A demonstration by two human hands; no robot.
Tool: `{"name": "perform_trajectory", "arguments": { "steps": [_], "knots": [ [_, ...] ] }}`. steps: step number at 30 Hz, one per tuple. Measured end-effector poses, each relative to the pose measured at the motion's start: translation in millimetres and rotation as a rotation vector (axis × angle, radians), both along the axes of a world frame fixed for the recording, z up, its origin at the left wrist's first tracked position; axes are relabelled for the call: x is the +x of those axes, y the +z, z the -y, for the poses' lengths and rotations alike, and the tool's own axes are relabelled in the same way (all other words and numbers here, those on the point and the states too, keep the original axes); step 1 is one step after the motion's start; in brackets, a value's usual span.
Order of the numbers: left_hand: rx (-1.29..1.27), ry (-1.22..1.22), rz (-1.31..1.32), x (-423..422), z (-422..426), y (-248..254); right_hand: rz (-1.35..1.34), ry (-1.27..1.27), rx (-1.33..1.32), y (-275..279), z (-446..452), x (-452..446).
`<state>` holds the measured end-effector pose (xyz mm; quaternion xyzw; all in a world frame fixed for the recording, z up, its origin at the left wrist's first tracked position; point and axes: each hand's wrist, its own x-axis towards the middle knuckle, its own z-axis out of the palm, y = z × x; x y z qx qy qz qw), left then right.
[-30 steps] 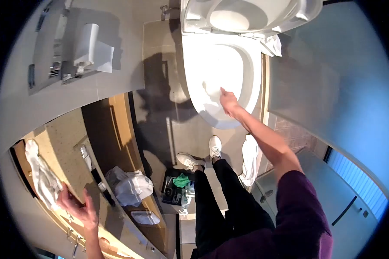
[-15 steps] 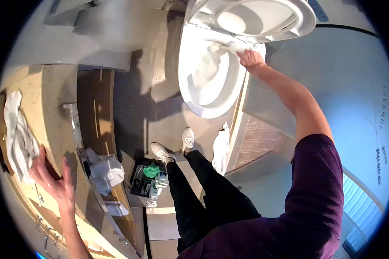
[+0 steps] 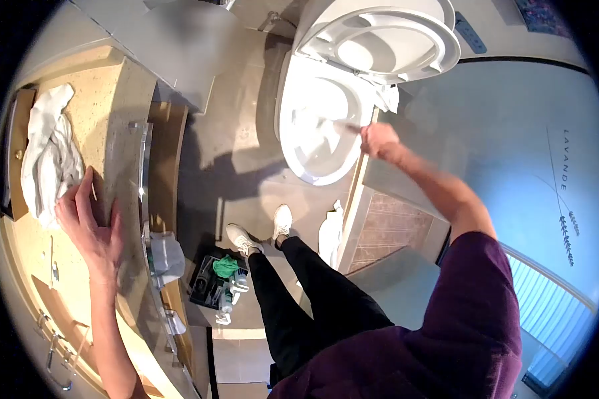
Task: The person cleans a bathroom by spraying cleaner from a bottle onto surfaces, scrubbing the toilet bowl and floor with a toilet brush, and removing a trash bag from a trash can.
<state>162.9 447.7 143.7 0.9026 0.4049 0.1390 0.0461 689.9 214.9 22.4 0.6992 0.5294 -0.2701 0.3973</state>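
My right hand point(image 3: 381, 141) is closed around the handle of what looks like a toilet brush point(image 3: 345, 126), which reaches into the white toilet bowl point(image 3: 286, 143). Glare and blur hide the brush's head. Behind the bowl, the seat and lid point(image 3: 442, 50) stand raised. A crumpled white cloth or paper point(image 3: 387, 99) lies at the bowl's right back edge. My left hand point(image 3: 94, 241) leans on the speckled beige counter point(image 3: 116, 86) with its fingers spread. Its fingertips are beside a rumpled white cloth point(image 3: 46, 153), perhaps touching it.
Near my feet, a black caddy point(image 3: 203, 287) holds a green cloth point(image 3: 225, 266) and bottles. Another white cloth point(image 3: 329, 236) hangs or lies by the low ledge to the right. Below the counter are open shelves point(image 3: 163, 153). A blue-lit glass panel point(image 3: 506, 126) stands at right.
My right hand has moved from the back of the bowl toward its front right rim, drawing the brush with it. The left hand stays on the counter. The view has shifted slightly.
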Motion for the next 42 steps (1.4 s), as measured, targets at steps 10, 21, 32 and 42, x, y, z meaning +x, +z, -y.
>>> {"name": "perform_trajectory", "arguments": {
  "steps": [10, 21, 32, 42],
  "knots": [
    [0.058, -0.041, 0.059, 10.0, 3.9, 4.6, 0.032, -0.035, -0.116, -23.8, 117.2, 8.6],
    [0.068, -0.050, 0.044, 12.8, 1.9, 2.1, -0.062, -0.527, 0.583, -40.6, 27.1, 8.6],
    [-0.032, -0.016, 0.058, 13.7, 9.4, -0.7, 0.124, -0.496, 0.590, -70.8, 79.4, 94.4],
    [0.012, -0.016, -0.027, 15.9, 9.4, -0.6, 0.043, -0.786, 0.720, -45.6, 117.1, 82.3]
  ]
}}
